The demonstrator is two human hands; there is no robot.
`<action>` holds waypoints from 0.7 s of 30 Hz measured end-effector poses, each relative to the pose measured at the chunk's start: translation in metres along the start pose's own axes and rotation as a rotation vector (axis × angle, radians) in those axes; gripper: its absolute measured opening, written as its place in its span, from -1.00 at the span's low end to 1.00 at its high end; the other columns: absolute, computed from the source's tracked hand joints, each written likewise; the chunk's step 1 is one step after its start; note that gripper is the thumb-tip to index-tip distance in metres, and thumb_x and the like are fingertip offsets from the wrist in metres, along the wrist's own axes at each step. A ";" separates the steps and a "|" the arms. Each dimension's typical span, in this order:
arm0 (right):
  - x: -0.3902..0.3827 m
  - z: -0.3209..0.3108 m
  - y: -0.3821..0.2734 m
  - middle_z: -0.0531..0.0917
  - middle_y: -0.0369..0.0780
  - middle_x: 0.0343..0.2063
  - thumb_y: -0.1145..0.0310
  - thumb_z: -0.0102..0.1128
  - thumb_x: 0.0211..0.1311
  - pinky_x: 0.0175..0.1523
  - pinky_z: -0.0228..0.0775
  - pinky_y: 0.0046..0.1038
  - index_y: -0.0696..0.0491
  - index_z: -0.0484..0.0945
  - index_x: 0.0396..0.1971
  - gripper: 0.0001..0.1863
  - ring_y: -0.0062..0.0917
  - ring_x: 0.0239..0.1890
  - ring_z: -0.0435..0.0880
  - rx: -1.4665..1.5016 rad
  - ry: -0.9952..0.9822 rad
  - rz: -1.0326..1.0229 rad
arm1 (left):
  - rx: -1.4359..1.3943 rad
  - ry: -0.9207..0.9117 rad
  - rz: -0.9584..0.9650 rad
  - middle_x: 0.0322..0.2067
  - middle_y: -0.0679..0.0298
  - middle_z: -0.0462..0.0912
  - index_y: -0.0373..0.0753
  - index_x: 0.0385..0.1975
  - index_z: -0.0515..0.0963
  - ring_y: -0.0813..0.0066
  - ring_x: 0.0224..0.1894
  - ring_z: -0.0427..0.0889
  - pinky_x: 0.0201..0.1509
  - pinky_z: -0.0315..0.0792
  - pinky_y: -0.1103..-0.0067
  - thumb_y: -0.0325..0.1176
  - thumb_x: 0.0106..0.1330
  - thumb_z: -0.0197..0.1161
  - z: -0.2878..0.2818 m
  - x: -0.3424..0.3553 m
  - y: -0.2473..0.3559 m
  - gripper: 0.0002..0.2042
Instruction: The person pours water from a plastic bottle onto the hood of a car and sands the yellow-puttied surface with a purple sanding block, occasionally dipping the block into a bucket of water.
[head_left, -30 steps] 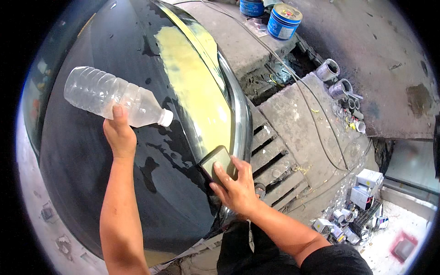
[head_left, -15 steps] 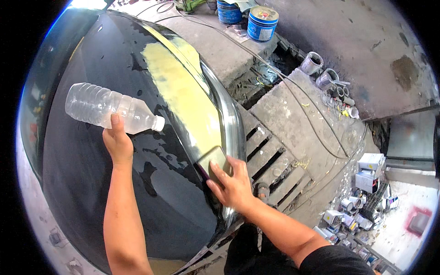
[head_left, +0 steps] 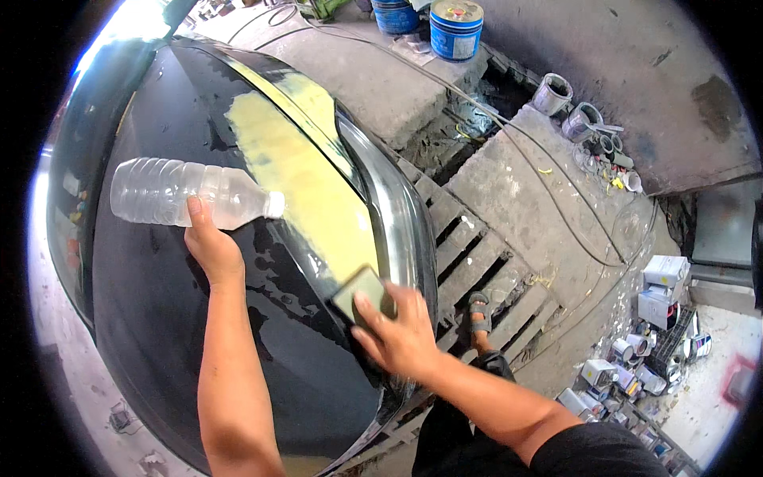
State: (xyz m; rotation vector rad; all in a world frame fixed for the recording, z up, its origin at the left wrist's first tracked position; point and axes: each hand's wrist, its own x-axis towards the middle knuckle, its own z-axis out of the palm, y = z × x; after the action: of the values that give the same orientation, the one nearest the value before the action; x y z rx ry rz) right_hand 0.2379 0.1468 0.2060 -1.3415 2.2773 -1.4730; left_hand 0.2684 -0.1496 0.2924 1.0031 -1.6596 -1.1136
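2 grips loaded: left grip (head_left: 213,250) curled round clear bottle (head_left: 179,193) over the black hood (head_left: 159,334); right grip (head_left: 401,330) has fingers across flat block (head_left: 358,296), near hood's right edge, lower end of yellow patch (head_left: 306,191). I'd keep block flat, pressure even. Hood wet-looking; concrete floor (head_left: 493,187), blue cans (head_left: 457,36) beyond.

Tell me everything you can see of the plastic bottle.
The plastic bottle is clear to cloudy, with a ribbed body tapering to a white cap that looks to be on. It is held sideways, cap end to the picture's right, over the black car bonnet. The left hand grips it, thumb across the side facing the camera. Whether it touches the bonnet or holds liquid, I can't tell.
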 end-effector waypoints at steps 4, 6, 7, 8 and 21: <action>0.124 0.002 0.036 0.47 0.13 -0.01 0.12 0.26 0.25 0.03 0.36 -0.08 -0.12 0.46 0.17 -0.50 0.00 -0.02 0.47 -0.143 0.147 0.067 | 0.033 0.021 0.069 -0.10 0.06 0.65 -0.59 -0.07 0.54 0.33 -0.10 0.61 0.07 0.41 0.47 0.11 0.46 -0.01 0.020 -0.002 0.001 -0.33; 0.143 0.001 0.039 0.47 0.13 -0.01 0.12 0.26 0.24 0.00 0.36 -0.06 -0.13 0.46 0.16 -0.51 0.00 -0.05 0.47 -0.129 0.167 0.086 | 0.110 0.044 0.069 -0.12 0.05 0.65 -0.58 -0.08 0.55 0.33 -0.11 0.61 0.05 0.41 0.47 0.12 0.45 -0.01 0.019 -0.006 0.004 -0.33; 0.140 0.003 0.037 0.47 0.14 -0.01 0.12 0.27 0.24 -0.02 0.37 -0.06 -0.14 0.46 0.16 -0.50 0.00 -0.06 0.47 -0.130 0.179 0.087 | 0.148 0.059 0.071 -0.13 0.05 0.65 -0.58 -0.09 0.55 0.33 -0.11 0.61 0.04 0.42 0.47 0.12 0.45 -0.01 0.018 -0.006 0.006 -0.33; 0.115 0.005 0.035 0.46 0.15 0.01 0.12 0.30 0.22 -0.01 0.36 -0.06 -0.16 0.45 0.19 -0.47 0.00 -0.05 0.47 -0.118 0.120 0.071 | 0.146 0.056 0.059 -0.14 0.05 0.65 -0.57 -0.09 0.55 0.32 -0.12 0.61 0.04 0.42 0.46 0.13 0.45 -0.02 0.017 -0.006 0.001 -0.33; 0.119 0.008 0.051 0.51 0.19 -0.09 0.11 0.30 0.20 0.03 0.38 -0.04 -0.01 0.55 0.13 -0.49 0.07 -0.07 0.50 -0.076 0.220 0.155 | 0.134 0.014 0.034 -0.08 0.09 0.65 -0.54 -0.03 0.54 0.33 -0.04 0.62 0.12 0.42 0.48 0.01 0.51 -0.09 0.018 0.000 -0.008 -0.41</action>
State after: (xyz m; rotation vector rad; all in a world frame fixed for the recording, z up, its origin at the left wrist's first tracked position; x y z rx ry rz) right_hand 0.1396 0.0629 0.2029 -1.0372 2.5298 -1.5649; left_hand 0.2527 -0.1473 0.2809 1.0610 -1.7524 -0.9820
